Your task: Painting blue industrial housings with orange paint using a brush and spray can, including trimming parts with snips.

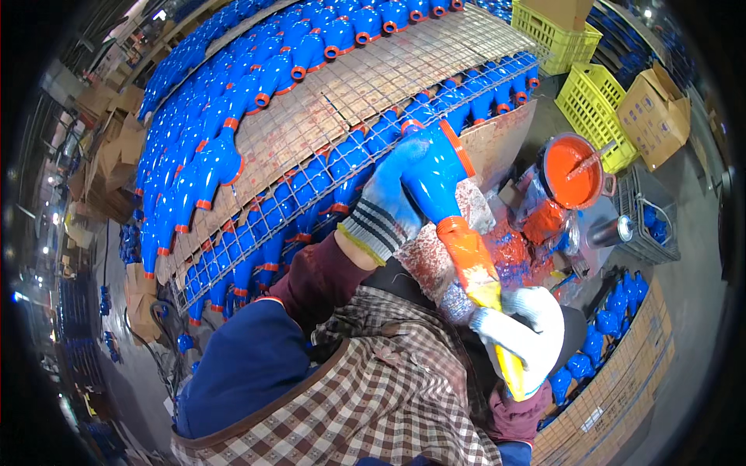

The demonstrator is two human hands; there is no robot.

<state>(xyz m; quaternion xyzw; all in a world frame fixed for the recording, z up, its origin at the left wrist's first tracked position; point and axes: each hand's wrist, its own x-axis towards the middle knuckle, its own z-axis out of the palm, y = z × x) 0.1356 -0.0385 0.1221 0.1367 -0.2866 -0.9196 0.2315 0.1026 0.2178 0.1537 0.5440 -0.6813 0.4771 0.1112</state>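
My left hand (386, 203), in a blue-stained white glove with a striped cuff, is closed around a blue branched pipe fitting (432, 180). The fitting is tilted, with orange-red paint on its upper openings. In my white-gloved right hand (536, 335) is a paintbrush (485, 293) with a yellow handle, gripped with the fingers wrapped round it. Its bristles are coated in orange-red paint and touch the fitting's lower end. Below the fitting lies a paint-spattered block (426, 262), partly hidden by the brush and my left hand.
A wire mesh rack (404, 66) with cardboard on it bears rows of blue fittings with orange-red rims. At right stands an orange paint pot (573, 172) with a stirrer. Beyond are yellow crates (588, 101), a carton (655, 116) and a grey basket (649, 233); more blue fittings fill a cardboard box (622, 373).
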